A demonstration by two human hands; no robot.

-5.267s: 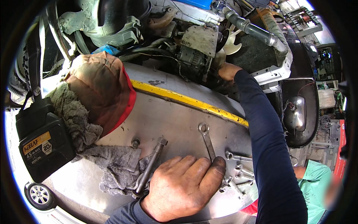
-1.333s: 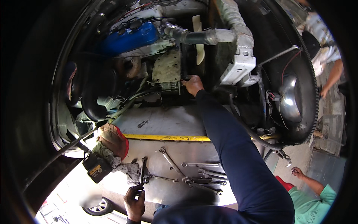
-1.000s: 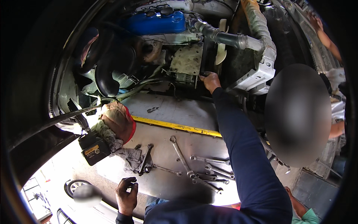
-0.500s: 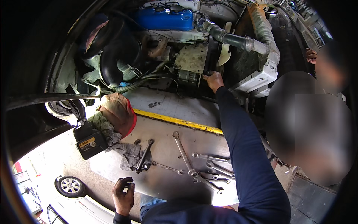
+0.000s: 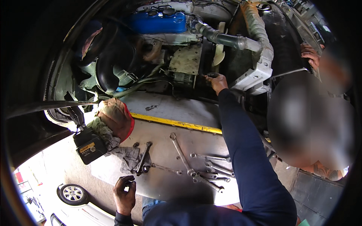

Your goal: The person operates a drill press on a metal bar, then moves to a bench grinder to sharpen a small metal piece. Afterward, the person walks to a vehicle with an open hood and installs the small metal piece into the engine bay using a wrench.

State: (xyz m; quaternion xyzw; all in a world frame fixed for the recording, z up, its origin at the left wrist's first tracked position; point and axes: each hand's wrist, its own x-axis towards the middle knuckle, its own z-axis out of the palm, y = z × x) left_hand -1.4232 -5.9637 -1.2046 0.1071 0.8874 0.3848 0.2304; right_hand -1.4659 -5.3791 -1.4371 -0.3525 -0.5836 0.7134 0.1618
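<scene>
My right hand [image 5: 218, 83] reaches into the engine bay, fingers pinched together in front of the fan. Whatever they grip is too small and dark to name. Close by on the left are the alternator [image 5: 183, 78] and a flat, worn metal bracket [image 5: 184, 60]. The white fan blade [image 5: 218, 55] stands just above the hand. Low in the picture, my left hand [image 5: 124, 196] is raised beside the fender, its blackened fingers curled toward the thumb. I cannot make out what, if anything, sits between them.
Several wrenches [image 5: 181, 152] and a socket extension [image 5: 144, 158] on a grey rag [image 5: 128, 156] lie on the fender [image 5: 166, 141]. A cap [image 5: 116, 117] and a black battery-powered lamp [image 5: 90, 147] are at left. Another person's hand [image 5: 310, 55] rests at far right.
The view has shifted slightly, moving the engine leftward in it. My right hand now sits a little right of the alternator. The other person's hand shows more fully at the bay's edge.
</scene>
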